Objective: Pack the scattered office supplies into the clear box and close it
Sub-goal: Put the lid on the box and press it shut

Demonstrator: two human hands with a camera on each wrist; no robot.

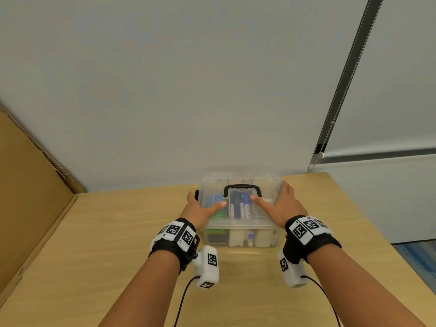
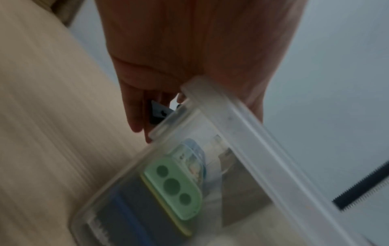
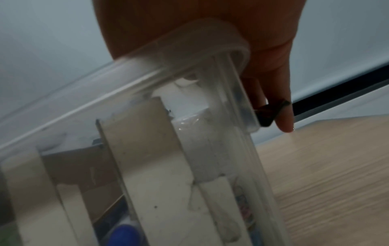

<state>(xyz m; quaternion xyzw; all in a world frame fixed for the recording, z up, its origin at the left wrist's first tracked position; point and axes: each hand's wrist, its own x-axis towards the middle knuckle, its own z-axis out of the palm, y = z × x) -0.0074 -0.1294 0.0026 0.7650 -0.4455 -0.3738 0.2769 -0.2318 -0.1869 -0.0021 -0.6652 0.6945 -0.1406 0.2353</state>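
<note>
- Left hand (image 1: 200,210) and right hand (image 1: 280,204) spread, 2 thumbs flat on the lid (image 1: 259,182).
- Fingers (image 2: 132,113) reach straight down at the black side latches (image 2: 156,114) (blurry).
- Clear box (image 1: 240,237) sits between both palms, markers (image 1: 245,208) inside.

Seen from the head, the fingertips of the left hand (image 1: 201,208) and right hand (image 1: 282,204) are lying out of sight past the sides of the clear box (image 1: 238,225). Blur is smearing both wrist views, whose lower edges are cutting the box off. Fingers are covering part of the left latch (image 2: 156,114) and right latch (image 3: 269,114), leaving their state untellable
</note>
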